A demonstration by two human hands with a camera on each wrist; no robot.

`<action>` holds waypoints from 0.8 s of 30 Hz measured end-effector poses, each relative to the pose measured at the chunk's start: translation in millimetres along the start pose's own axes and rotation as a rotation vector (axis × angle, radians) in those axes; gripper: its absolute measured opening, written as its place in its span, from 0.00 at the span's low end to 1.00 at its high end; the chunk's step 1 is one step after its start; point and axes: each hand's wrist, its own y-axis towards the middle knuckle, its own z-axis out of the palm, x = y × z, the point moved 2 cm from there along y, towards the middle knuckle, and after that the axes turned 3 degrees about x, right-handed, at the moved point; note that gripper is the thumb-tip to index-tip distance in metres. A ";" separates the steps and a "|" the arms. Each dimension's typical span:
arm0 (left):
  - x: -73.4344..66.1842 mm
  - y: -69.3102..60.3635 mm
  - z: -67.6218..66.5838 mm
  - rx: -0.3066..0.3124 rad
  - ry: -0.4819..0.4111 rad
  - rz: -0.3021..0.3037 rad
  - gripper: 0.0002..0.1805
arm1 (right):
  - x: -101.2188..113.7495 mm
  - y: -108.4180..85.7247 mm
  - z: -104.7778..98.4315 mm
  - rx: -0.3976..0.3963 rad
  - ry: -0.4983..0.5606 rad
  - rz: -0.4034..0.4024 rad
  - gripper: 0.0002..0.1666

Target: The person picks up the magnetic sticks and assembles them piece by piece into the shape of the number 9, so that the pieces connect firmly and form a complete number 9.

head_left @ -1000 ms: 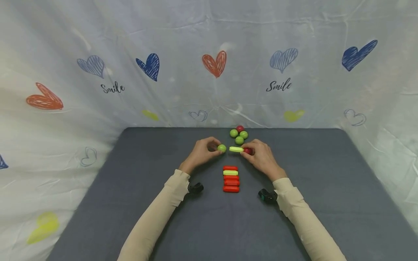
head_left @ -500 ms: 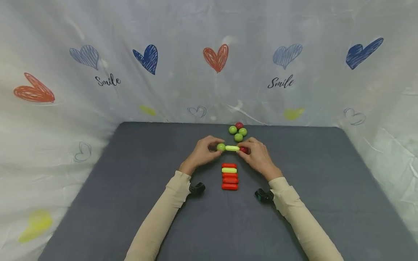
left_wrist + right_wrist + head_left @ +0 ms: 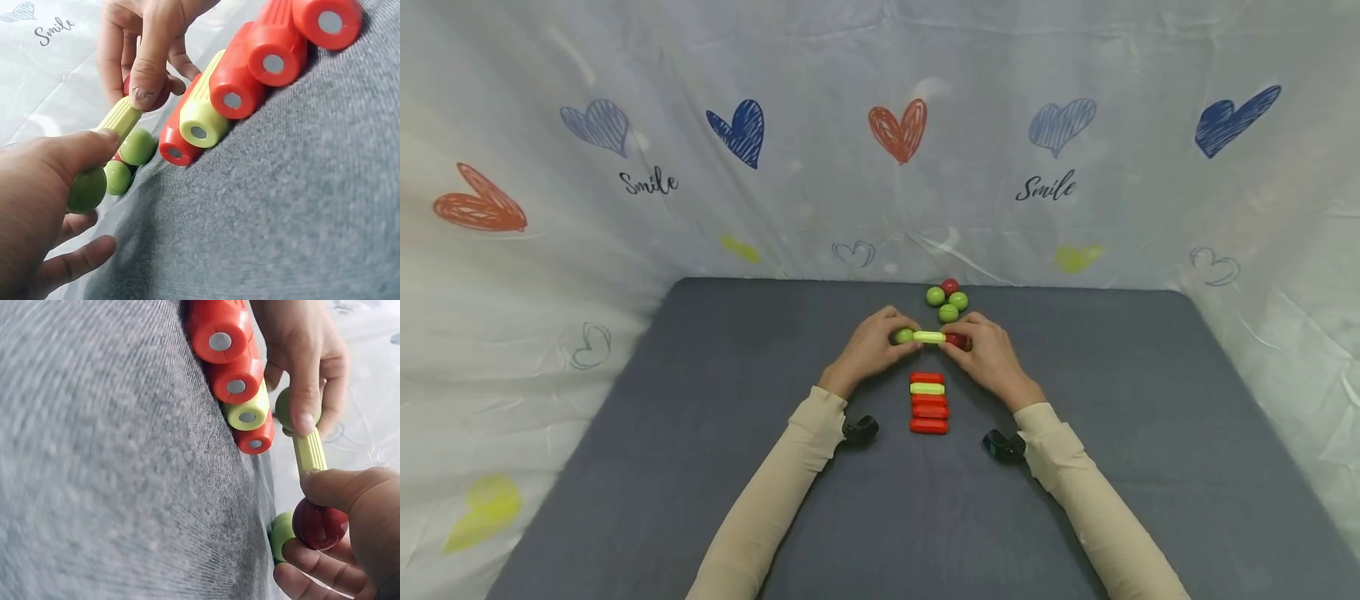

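Left hand (image 3: 874,343) and right hand (image 3: 992,354) pinch one yellow rod (image 3: 929,337) between one green ball (image 3: 904,336) and one red ball (image 3: 957,340), toward the bench's far edge (image 3: 775,292); four more balls (image 3: 948,313) lie behind, five more rods (image 3: 928,400) in front.

Facing you, a wrinkled whitish curtain (image 3: 820,50) printed with red, blue and yellow hearts (image 3: 898,132), black "Smile" lettering (image 3: 649,182) twice across it, folds reaching round on your left and right, soft pale glints on its creases, below it your tabletop (image 3: 737,350) in dark grey woven cloth (image 3: 1120,358)
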 end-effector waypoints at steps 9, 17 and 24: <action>3.3 -1.2 -2.7 -0.064 -0.035 -0.011 0.15 | 7.3 -1.1 -20.0 0.039 -0.048 0.100 0.21; 7.9 -1.2 -4.0 -0.075 -0.020 -0.012 0.15 | 27.7 -4.0 -19.8 0.306 0.015 0.106 0.07; 6.3 -2.0 -4.4 -0.048 -0.024 -0.019 0.15 | 31.0 -3.9 -5.4 0.450 0.065 0.143 0.09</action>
